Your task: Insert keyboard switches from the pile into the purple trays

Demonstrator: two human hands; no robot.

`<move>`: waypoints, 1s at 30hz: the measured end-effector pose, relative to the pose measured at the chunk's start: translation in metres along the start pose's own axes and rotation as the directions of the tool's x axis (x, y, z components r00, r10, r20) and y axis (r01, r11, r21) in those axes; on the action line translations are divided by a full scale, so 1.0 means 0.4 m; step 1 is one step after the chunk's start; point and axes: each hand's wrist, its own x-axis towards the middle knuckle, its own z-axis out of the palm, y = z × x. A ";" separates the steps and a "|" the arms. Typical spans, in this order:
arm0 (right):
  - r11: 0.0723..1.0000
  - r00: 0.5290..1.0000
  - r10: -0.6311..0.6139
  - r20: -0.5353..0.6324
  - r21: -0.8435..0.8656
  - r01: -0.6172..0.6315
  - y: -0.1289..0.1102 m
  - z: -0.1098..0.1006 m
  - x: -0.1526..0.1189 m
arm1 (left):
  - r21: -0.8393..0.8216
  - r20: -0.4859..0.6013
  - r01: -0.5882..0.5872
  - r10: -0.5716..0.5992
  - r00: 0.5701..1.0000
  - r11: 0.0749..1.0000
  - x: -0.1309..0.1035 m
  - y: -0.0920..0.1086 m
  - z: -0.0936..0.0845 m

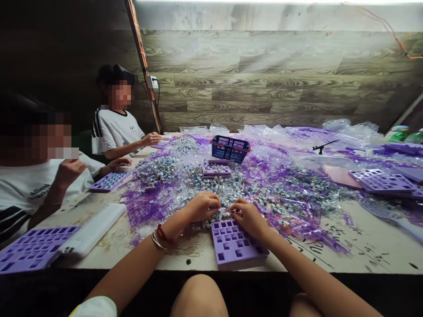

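A purple tray with square openings (pixel 236 252) lies at the table's front edge, partly under my right wrist. Just beyond its upper edge, my right hand (pixel 246 215) has its fingers closed together at the small pieces; what they hold is too small to name. My left hand (pixel 203 206) is to the left of it, fingers curled over the heap of small white and blue pieces (pixel 228 189), and its fingertips are partly hidden. A small gap separates the two hands. Behind them a smaller purple tray (pixel 217 171) sits on the heap with pieces on it.
A dark blue basket (pixel 230 150) stands behind the heap. Purple plastic frames (pixel 148 207) surround the pieces. A white box-like object (pixel 94 229) and another purple tray (pixel 36 246) are at left, where two people sit. More purple trays (pixel 380 180) lie at right.
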 end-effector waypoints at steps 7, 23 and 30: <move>0.983 0.999 -0.008 -0.052 0.181 0.018 0.026 0.012 0.004 | 0.000 0.026 -0.021 0.021 0.999 1.000 -0.005 0.010 -0.020; 0.958 0.945 -0.194 0.265 0.259 0.124 -0.052 -0.016 -0.007 | 0.001 0.027 0.000 -0.001 1.000 1.000 -0.001 -0.013 -0.007; 0.957 0.900 -0.289 0.325 0.103 0.270 -0.078 -0.036 -0.011 | -0.001 0.039 -0.007 0.007 0.999 1.000 -0.001 -0.010 -0.012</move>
